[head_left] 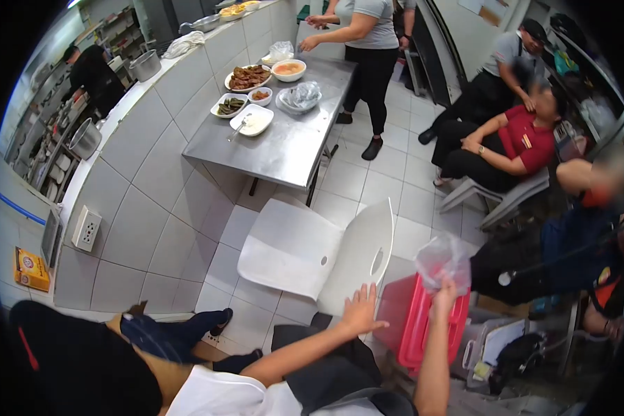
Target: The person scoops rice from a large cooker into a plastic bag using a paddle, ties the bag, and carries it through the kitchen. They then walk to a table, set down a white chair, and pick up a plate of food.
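Note:
My right hand (445, 299) is closed on a clear plastic bag (442, 262), which bulges above my fingers over a red lidded bin (430, 326). Whether anything is inside the bag I cannot make out. My left hand (362, 310) is stretched out with its fingers spread and holds nothing. It is close to the back of a white plastic chair (284, 243); I cannot tell if they touch.
A steel table (277, 149) bears a plate of browned food (248, 78), bowls and a bagged dish (299, 97). Seated people (527, 139) line the right side, and another person stands behind the table. A person in a black cap (83, 353) is close on my left.

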A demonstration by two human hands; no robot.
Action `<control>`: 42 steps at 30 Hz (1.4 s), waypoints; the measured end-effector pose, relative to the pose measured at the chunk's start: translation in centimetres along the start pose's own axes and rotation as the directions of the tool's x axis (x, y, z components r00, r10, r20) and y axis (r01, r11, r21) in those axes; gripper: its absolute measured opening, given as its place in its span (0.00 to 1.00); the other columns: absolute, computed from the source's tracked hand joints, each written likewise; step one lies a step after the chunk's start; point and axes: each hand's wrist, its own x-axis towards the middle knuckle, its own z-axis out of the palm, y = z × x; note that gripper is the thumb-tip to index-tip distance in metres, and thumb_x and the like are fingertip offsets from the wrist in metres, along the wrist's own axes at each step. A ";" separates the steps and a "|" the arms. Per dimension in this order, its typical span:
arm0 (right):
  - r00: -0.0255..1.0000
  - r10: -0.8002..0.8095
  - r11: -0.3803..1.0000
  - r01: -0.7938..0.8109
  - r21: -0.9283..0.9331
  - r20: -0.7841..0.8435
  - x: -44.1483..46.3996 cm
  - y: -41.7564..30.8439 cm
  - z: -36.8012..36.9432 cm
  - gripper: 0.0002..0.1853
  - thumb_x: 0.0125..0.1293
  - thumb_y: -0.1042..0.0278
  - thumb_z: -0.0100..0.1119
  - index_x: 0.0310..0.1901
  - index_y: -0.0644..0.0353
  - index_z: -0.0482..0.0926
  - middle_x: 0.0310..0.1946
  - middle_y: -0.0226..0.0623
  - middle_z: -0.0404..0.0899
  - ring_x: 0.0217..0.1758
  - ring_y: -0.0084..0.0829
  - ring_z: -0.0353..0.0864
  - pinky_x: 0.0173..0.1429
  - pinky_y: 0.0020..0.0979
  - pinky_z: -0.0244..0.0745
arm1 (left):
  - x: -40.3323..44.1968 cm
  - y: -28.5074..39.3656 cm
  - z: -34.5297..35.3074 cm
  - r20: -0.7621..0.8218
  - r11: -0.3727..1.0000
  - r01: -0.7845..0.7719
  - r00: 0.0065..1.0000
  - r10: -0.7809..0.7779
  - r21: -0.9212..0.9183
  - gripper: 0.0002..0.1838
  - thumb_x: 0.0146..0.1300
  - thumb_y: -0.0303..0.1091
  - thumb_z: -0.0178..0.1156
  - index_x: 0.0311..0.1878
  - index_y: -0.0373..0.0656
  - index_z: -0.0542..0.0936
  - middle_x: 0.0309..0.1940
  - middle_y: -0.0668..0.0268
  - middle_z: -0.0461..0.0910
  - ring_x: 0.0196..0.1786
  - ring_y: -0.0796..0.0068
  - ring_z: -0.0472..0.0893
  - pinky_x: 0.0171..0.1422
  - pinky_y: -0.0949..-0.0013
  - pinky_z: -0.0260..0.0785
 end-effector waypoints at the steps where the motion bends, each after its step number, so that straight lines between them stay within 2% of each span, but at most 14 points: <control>1: 0.999 0.028 0.999 -0.028 -0.029 0.022 -0.3 0.4 2.2 0.15 0.66 0.60 0.45 0.49 0.57 0.72 0.41 0.32 0.74 0.35 0.25 0.74 0.23 0.23 0.73 | 1.0 0.1 1.1 0.006 0.998 0.027 1.000 -0.027 0.064 0.44 0.48 0.42 0.62 0.64 0.35 0.50 0.60 0.46 0.59 0.58 0.54 0.66 0.59 0.58 0.61; 5: 0.993 0.097 0.995 -0.095 -0.031 0.064 -0.9 2.5 9.3 0.15 0.67 0.59 0.43 0.49 0.57 0.72 0.40 0.33 0.75 0.30 0.27 0.75 0.25 0.25 0.76 | 3.5 -2.3 2.6 0.092 0.987 0.155 0.984 -0.150 -0.042 0.41 0.46 0.29 0.59 0.64 0.38 0.52 0.59 0.47 0.61 0.51 0.52 0.72 0.50 0.59 0.70; 7: 0.941 0.219 0.972 -0.232 0.022 0.258 -0.1 3.9 11.6 0.16 0.67 0.57 0.44 0.49 0.57 0.72 0.43 0.36 0.74 0.35 0.26 0.74 0.26 0.28 0.77 | 2.9 -3.3 2.6 0.061 0.989 0.138 0.989 -0.135 -0.060 0.41 0.44 0.27 0.58 0.64 0.40 0.52 0.59 0.49 0.62 0.50 0.53 0.73 0.48 0.59 0.71; 10: 0.878 0.309 0.943 -0.231 -0.241 0.366 -0.2 4.4 14.7 0.12 0.67 0.61 0.44 0.42 0.60 0.74 0.33 0.35 0.75 0.31 0.28 0.76 0.28 0.31 0.78 | 1.0 -4.9 0.7 0.063 0.983 0.162 0.986 -0.156 -0.086 0.35 0.48 0.25 0.53 0.63 0.45 0.57 0.58 0.55 0.65 0.52 0.58 0.73 0.47 0.58 0.72; 14: 0.651 0.416 0.909 -0.298 -0.291 0.635 -3.0 2.7 18.8 0.15 0.68 0.62 0.41 0.46 0.63 0.73 0.37 0.35 0.77 0.38 0.29 0.78 0.30 0.27 0.78 | -2.7 -8.2 -5.1 0.082 0.934 0.355 0.931 -0.357 0.034 0.33 0.47 0.22 0.50 0.61 0.52 0.63 0.55 0.62 0.70 0.51 0.63 0.74 0.51 0.62 0.70; 18: 0.401 0.463 0.886 -0.203 -0.417 0.790 -3.1 0.2 21.0 0.17 0.67 0.59 0.43 0.48 0.62 0.73 0.41 0.37 0.76 0.36 0.27 0.79 0.29 0.23 0.73 | -5.9 -13.3 -6.2 -0.265 0.868 0.465 0.871 -0.414 0.172 0.19 0.46 0.21 0.48 0.43 0.47 0.78 0.42 0.60 0.78 0.45 0.63 0.77 0.47 0.63 0.70; 20: 0.400 0.430 0.902 -0.151 -0.405 0.809 -1.5 -0.1 20.4 0.17 0.67 0.59 0.43 0.48 0.62 0.73 0.40 0.37 0.77 0.35 0.26 0.79 0.28 0.22 0.73 | -7.7 -15.9 -6.1 -0.344 0.817 0.526 0.832 -0.435 0.238 0.15 0.46 0.22 0.49 0.38 0.46 0.79 0.37 0.62 0.80 0.41 0.63 0.78 0.45 0.65 0.68; 22: 0.396 0.393 0.916 -0.091 -0.391 0.830 0.8 -0.6 19.6 0.17 0.68 0.59 0.42 0.48 0.62 0.73 0.39 0.37 0.78 0.35 0.26 0.79 0.28 0.22 0.72 | -8.9 -18.9 -7.1 -0.422 0.740 0.623 0.759 -0.495 0.253 0.15 0.47 0.23 0.49 0.37 0.46 0.79 0.35 0.62 0.80 0.40 0.63 0.78 0.47 0.63 0.65; 27: 0.542 0.363 0.922 -0.092 -0.376 0.757 7.0 -2.6 16.7 0.17 0.68 0.60 0.41 0.47 0.63 0.73 0.36 0.39 0.80 0.31 0.24 0.78 0.25 0.21 0.70 | -10.3 -23.6 -9.0 -0.493 0.402 0.875 0.485 -0.723 0.271 0.16 0.49 0.24 0.49 0.43 0.46 0.77 0.53 0.59 0.72 0.62 0.61 0.63 0.66 0.46 0.45; 29: 0.562 0.338 0.929 -0.069 -0.364 0.755 8.8 -3.2 16.3 0.17 0.68 0.59 0.41 0.47 0.64 0.72 0.36 0.39 0.80 0.31 0.24 0.78 0.24 0.20 0.70 | -9.6 -25.3 -8.7 -0.695 0.159 0.969 0.245 -0.676 0.187 0.20 0.49 0.25 0.51 0.48 0.47 0.74 0.58 0.58 0.67 0.66 0.59 0.56 0.68 0.43 0.36; 33: 0.605 0.304 0.941 -0.069 -0.332 0.736 10.1 -5.6 17.8 0.18 0.67 0.58 0.43 0.47 0.65 0.72 0.35 0.39 0.80 0.27 0.23 0.77 0.23 0.19 0.67 | -4.4 -19.6 -13.1 -0.510 0.262 0.960 0.274 -0.815 0.097 0.24 0.49 0.26 0.53 0.53 0.47 0.72 0.58 0.58 0.67 0.65 0.61 0.60 0.68 0.48 0.40; 35: 0.609 0.301 0.945 -0.086 -0.316 0.734 10.2 -6.8 19.5 0.18 0.67 0.57 0.44 0.46 0.65 0.73 0.35 0.39 0.80 0.26 0.23 0.77 0.22 0.19 0.66 | -1.3 -17.8 -13.6 -0.558 0.581 0.756 0.354 -0.751 -0.302 0.22 0.48 0.27 0.54 0.52 0.44 0.73 0.54 0.56 0.71 0.59 0.59 0.67 0.65 0.55 0.50; 37: 0.597 0.256 0.947 0.004 -0.322 0.761 10.0 -7.8 21.5 0.18 0.67 0.57 0.44 0.46 0.65 0.74 0.34 0.38 0.80 0.24 0.22 0.76 0.22 0.18 0.64 | 2.6 -16.6 -12.8 -0.566 0.696 0.538 0.419 -0.710 -0.475 0.17 0.53 0.30 0.55 0.48 0.40 0.75 0.46 0.55 0.76 0.51 0.58 0.74 0.58 0.62 0.61; 42: 0.504 0.190 0.933 0.173 -0.315 0.843 9.4 -10.4 27.6 0.18 0.67 0.58 0.45 0.45 0.65 0.75 0.32 0.37 0.80 0.24 0.20 0.73 0.26 0.20 0.65 | 12.0 -14.4 -13.3 -0.367 0.555 0.214 0.555 -0.746 -0.804 0.19 0.57 0.41 0.59 0.45 0.36 0.76 0.38 0.59 0.79 0.44 0.69 0.77 0.50 0.69 0.66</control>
